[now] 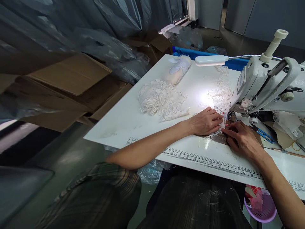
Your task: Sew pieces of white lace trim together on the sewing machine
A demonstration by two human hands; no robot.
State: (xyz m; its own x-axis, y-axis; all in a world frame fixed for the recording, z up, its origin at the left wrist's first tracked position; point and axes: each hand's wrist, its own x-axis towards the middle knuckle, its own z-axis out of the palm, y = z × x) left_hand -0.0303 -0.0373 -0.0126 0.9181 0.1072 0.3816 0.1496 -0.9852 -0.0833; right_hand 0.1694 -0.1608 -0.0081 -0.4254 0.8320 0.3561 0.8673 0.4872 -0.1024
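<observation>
White lace trim point(218, 127) lies under the needle area of a white sewing machine point(247, 82). My left hand point(206, 121) rests to the left of the presser foot, its curled fingers closed on the lace. On the near right side, my right hand point(244, 138) pinches the lace edge close to the foot, thumb and fingertips together. Small red marks show on the lace between the two hands. Beyond my left hand, more of the lace spreads towards the back, brightly lit. The fingertips partly hide the stitched spot.
A lace heap point(159, 98) and a wrapped bundle point(178, 70) lie on the white table point(119, 127). A lamp point(211, 60) hangs over it. Blue thread snips point(265, 136) lie right of the machine. Cardboard boxes point(71, 76) stand left; a purple basket point(264, 211) sits below.
</observation>
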